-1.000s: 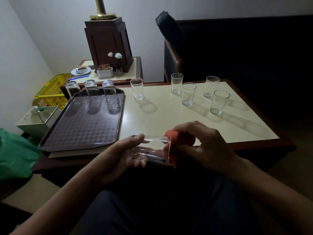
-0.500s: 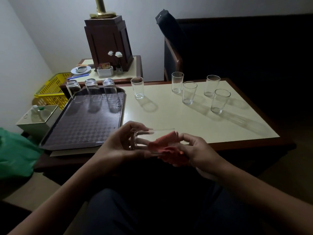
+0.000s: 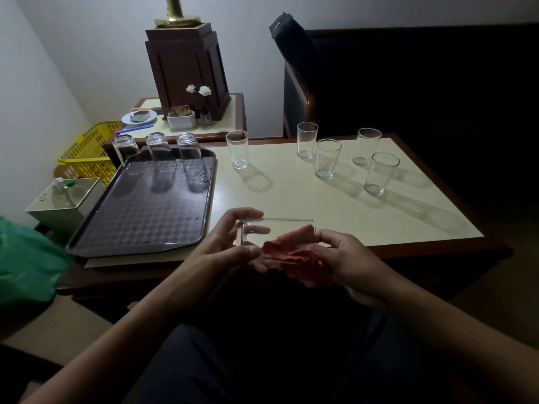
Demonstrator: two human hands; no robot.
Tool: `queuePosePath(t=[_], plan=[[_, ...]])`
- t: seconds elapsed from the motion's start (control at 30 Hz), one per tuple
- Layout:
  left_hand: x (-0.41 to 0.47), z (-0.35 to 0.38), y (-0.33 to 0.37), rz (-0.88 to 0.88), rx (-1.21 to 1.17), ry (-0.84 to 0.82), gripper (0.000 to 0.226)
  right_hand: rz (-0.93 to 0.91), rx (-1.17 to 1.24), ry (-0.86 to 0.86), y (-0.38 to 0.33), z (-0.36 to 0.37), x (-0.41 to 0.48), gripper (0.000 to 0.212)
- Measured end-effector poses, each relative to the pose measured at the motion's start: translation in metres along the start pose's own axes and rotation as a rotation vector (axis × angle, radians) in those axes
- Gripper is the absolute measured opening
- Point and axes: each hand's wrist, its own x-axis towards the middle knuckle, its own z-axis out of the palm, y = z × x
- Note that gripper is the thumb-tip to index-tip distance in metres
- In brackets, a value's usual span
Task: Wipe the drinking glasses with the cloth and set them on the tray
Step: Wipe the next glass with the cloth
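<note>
Wiping drinking glass (image 3: 277, 231) at near table (image 3: 320, 205) edge.
Head: left hand (image 3: 230, 243) grips its base, right hand (image 3: 344, 263) pinches red cloth (image 3: 294, 249) at its mouth; three inverted glasses (image 3: 159, 153) far on tray (image 3: 140, 228), left; five upright glasses (image 3: 328, 158) right; card (image 3: 180, 110) print unreadable.

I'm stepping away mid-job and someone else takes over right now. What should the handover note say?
The left hand grips a glass on its side, near the base. The right hand holds the red cloth at its mouth.
Done: three glasses upside down at the tray's far end.
Left: finish this one, then five upright glasses on the table.
</note>
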Motion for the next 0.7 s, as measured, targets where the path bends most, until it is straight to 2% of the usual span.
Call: queuePosePath(t=[0.03, 0.1, 0.2, 0.27, 0.33, 0.4, 0.43, 0.5, 0.6, 0.67, 0.7], plan=[[-0.001, -0.001, 0.002, 0.005, 0.051, -0.016, 0.045, -0.068, -0.062, 0.021, 0.003, -0.001, 0.001, 0.026], [-0.001, 0.002, 0.005, -0.053, 0.094, 0.009, 0.043, -0.358, -0.294, 0.091, 0.006, -0.004, -0.002, 0.024], [0.002, 0.008, 0.0, -0.277, 0.131, 0.036, 0.068, -0.696, -0.595, 0.145, 0.003, -0.008, -0.009, 0.028], [0.002, 0.01, -0.001, -0.294, 0.103, 0.006, 0.063, -0.682, -0.596, 0.138, 0.004, -0.01, -0.007, 0.027], [0.003, 0.008, -0.002, -0.16, -0.017, 0.007, 0.046, -0.466, -0.406, 0.103, 0.002, -0.008, -0.002, 0.025], [0.003, 0.003, -0.002, -0.05, -0.096, -0.024, 0.048, -0.269, -0.187, 0.05, 0.004, -0.006, 0.0, 0.032], [0.003, 0.002, -0.001, -0.024, -0.102, -0.048, 0.05, -0.255, -0.168, 0.05, 0.005, -0.006, 0.0, 0.034], [0.004, 0.001, 0.0, -0.069, -0.075, -0.024, 0.05, -0.45, -0.409, 0.126, 0.004, -0.007, -0.004, 0.03], [0.005, 0.004, 0.0, -0.279, 0.063, 0.032, 0.07, -0.806, -0.642, 0.148, 0.001, -0.003, -0.011, 0.028], [0.004, 0.008, -0.001, -0.325, 0.035, 0.002, 0.068, -0.844, -0.647, 0.141, 0.0, -0.002, -0.011, 0.03], [0.004, 0.008, -0.001, -0.283, -0.029, -0.015, 0.061, -0.782, -0.616, 0.145, 0.002, -0.003, -0.009, 0.029]])
